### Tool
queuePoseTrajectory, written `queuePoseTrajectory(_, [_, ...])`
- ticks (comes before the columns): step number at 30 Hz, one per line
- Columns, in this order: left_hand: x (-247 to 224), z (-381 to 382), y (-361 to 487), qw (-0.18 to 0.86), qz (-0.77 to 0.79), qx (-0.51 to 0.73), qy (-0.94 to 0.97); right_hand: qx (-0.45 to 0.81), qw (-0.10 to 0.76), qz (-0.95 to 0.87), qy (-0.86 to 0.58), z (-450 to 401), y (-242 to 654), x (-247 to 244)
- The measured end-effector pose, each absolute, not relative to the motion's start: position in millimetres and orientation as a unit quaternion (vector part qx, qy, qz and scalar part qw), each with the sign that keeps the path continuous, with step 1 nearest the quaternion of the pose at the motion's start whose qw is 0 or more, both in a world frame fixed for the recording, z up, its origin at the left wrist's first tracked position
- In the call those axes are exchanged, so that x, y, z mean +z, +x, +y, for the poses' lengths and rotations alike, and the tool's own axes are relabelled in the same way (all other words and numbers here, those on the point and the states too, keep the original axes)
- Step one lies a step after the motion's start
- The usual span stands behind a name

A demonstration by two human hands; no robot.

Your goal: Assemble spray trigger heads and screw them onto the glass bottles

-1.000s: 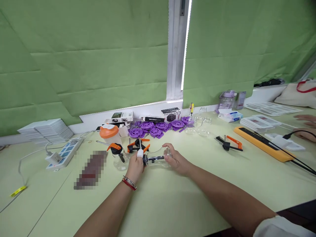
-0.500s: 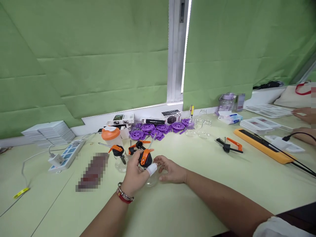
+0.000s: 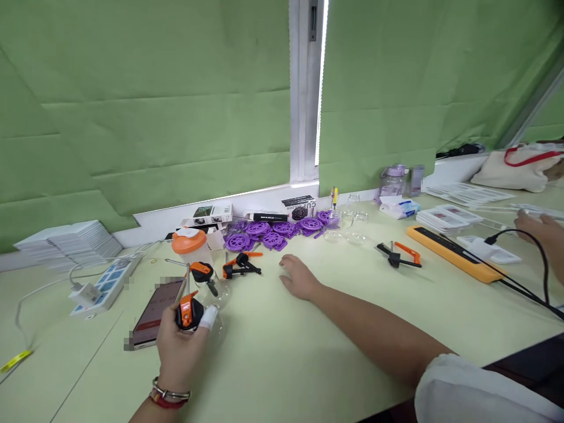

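My left hand (image 3: 183,335) is wrapped around a clear bottle (image 3: 215,329) with a black-and-orange lid (image 3: 190,311), its thumb in a white covering. A thin metal rod rises by that lid. Just behind stands a second clear bottle with a similar black-and-orange lid (image 3: 202,271). My right hand (image 3: 299,277) holds nothing; its fingers are apart and slightly bent, low over the table. To its left lie loose black-and-orange lid parts (image 3: 241,265). A phone (image 3: 156,311) lies left of the held bottle, partly pixelated.
An orange-lidded cup (image 3: 189,242) and several purple wheel-shaped pieces (image 3: 273,238) stand at the back. Farther right are another black-and-orange part (image 3: 396,258), a long yellow-orange bar (image 3: 453,255) with cables, and another person's hand (image 3: 540,232). A power strip (image 3: 106,288) lies left.
My left hand has carried the bottle left, closer to the phone. The right hand has come away from the bottle and now lies apart from it. The view has turned slightly right.
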State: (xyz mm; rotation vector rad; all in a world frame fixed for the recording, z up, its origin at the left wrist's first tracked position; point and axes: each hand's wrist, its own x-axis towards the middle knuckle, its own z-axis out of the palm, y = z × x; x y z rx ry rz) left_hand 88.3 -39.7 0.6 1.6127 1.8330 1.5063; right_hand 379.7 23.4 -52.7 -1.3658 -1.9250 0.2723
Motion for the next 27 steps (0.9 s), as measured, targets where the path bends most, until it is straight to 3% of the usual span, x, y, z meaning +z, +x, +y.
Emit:
queuePoseTrajectory(5, [-7.9,-27.5,89.9,0.136,0.617,0.557,0.539,-0.101,0.484,-0.524,-0.694,41.5,447.7,-50.0])
queuePoseTrajectory(9, [-16.1,-22.8,92.0,0.160,0.568,0.588,0.553,-0.179,0.515,-0.372,-0.751,41.0,512.6,-47.9])
queuePoseTrajectory(13, [-18.2,-23.7,88.7,0.137,0.542,0.586,0.586,-0.143,0.505,-0.337,-0.782,42.4,549.2,-53.4])
queuePoseTrajectory(20, [5.6,-53.6,98.5,-0.163,0.405,0.524,0.731,-0.025,0.462,-0.302,-0.833,55.5,570.9,-62.1])
queuePoseTrajectory(23, [22.3,-51.2,143.8,-0.120,0.353,0.388,0.843,-0.019,0.449,-0.311,-0.838,57.3,577.5,-63.8])
queuePoseTrajectory(27, [28.8,3.4,208.2,-0.057,0.549,0.249,0.796,-0.016,0.441,-0.302,-0.845,55.4,580.1,-65.9])
